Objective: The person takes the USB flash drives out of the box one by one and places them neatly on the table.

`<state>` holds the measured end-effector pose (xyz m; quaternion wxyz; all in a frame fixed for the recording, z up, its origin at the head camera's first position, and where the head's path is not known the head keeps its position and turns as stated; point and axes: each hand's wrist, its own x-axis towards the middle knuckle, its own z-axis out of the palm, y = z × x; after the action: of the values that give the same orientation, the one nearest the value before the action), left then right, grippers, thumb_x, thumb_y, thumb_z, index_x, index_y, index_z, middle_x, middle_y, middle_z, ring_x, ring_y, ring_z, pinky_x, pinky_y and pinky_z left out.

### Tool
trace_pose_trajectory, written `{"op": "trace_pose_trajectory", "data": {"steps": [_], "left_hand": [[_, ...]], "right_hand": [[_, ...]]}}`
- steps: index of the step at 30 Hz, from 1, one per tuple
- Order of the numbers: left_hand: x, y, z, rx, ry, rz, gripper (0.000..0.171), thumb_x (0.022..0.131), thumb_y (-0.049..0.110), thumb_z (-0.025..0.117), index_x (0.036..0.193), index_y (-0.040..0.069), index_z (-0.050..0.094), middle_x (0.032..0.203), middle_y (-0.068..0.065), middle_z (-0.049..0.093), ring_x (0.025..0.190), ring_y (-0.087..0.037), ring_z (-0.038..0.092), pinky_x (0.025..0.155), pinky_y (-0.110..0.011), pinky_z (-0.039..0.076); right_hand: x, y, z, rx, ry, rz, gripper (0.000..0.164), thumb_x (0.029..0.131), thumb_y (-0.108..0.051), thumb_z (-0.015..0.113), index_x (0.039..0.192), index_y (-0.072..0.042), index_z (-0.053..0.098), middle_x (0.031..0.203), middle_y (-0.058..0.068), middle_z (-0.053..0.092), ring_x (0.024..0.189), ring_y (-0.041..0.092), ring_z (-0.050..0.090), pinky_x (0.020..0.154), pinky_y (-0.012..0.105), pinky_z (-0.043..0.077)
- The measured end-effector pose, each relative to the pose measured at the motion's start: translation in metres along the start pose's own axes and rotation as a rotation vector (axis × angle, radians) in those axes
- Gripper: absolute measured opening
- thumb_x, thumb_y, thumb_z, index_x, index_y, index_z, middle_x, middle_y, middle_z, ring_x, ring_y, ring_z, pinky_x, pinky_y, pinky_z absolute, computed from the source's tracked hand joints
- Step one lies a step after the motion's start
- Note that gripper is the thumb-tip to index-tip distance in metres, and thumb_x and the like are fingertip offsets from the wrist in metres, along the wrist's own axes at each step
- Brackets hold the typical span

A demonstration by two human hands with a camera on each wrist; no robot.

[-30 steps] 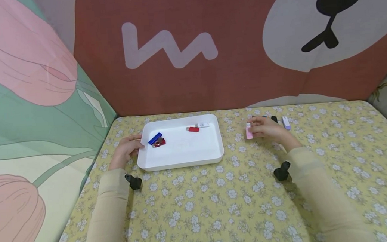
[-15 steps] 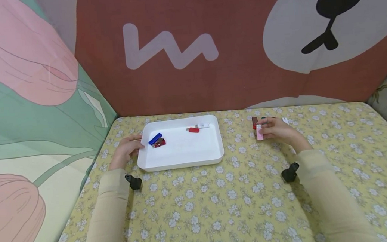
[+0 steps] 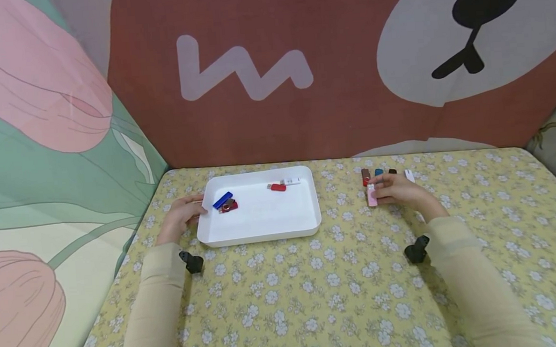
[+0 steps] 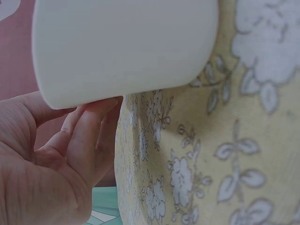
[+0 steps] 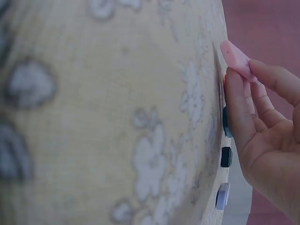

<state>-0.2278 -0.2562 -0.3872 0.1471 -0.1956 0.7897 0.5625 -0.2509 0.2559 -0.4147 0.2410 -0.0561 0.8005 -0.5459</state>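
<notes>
At the left side of a shallow white tray (image 3: pixel 262 220), my left hand (image 3: pixel 183 213) grips the tray wall; in the left wrist view the fingers touch its outer face. My right hand (image 3: pixel 400 192) pinches a pink USB stick (image 3: pixel 372 198) between thumb and fingers, low over the cloth. In the right wrist view the pink stick looks tilted. Behind that hand stand a red-brown USB stick (image 3: pixel 366 176), a blue one (image 3: pixel 378 172), a black one (image 3: pixel 392 171) and a white one (image 3: pixel 409 175), some partly hidden by the fingers.
Inside the tray lie a blue USB stick (image 3: pixel 223 200), a dark red one (image 3: pixel 229 205), a red one (image 3: pixel 277 187) and a white one (image 3: pixel 292 181). A yellow flowered cloth (image 3: pixel 287 302) covers the table. Printed walls rise behind and at the left.
My right hand has shifted right, then slightly nearer, holding the pink USB stick. The sticks behind it show more now. My left hand and the tray have stayed put.
</notes>
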Motion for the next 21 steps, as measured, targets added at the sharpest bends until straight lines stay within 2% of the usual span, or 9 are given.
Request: {"op": "trace_pose_trajectory", "data": {"steps": [8, 13, 21], "left_hand": [[-0.0018, 0.0008, 0.0012, -0.016, -0.010, 0.015, 0.061, 0.089, -0.002, 0.054, 0.147, 0.003, 0.035, 0.149, -0.021, 0.039, 0.062, 0.003, 0.057, 0.058, -0.015, 0.048], [-0.0011, 0.0018, 0.0014, -0.017, -0.008, 0.007, 0.062, 0.089, -0.002, 0.054, 0.148, 0.004, 0.034, 0.150, -0.020, 0.038, 0.061, 0.004, 0.056, 0.058, -0.015, 0.047], [0.0007, 0.0003, 0.0024, -0.026, 0.008, -0.006, 0.062, 0.089, -0.003, 0.054, 0.147, 0.003, 0.035, 0.149, -0.020, 0.038, 0.060, 0.004, 0.056, 0.057, -0.014, 0.047]], "right_hand": [[0.0017, -0.0019, 0.0022, -0.020, 0.006, 0.016, 0.052, 0.096, -0.010, 0.055, 0.138, 0.009, 0.032, 0.108, 0.007, 0.049, 0.086, 0.002, 0.062, 0.085, 0.027, 0.055], [0.0035, -0.0012, 0.0018, -0.050, 0.014, 0.024, 0.051, 0.096, -0.009, 0.054, 0.138, 0.009, 0.032, 0.114, 0.011, 0.049, 0.085, 0.002, 0.062, 0.085, 0.028, 0.055], [0.0033, -0.0028, 0.0029, -0.077, 0.019, 0.023, 0.049, 0.096, -0.008, 0.053, 0.137, 0.011, 0.033, 0.110, 0.010, 0.051, 0.084, 0.002, 0.061, 0.083, 0.027, 0.055]]}}
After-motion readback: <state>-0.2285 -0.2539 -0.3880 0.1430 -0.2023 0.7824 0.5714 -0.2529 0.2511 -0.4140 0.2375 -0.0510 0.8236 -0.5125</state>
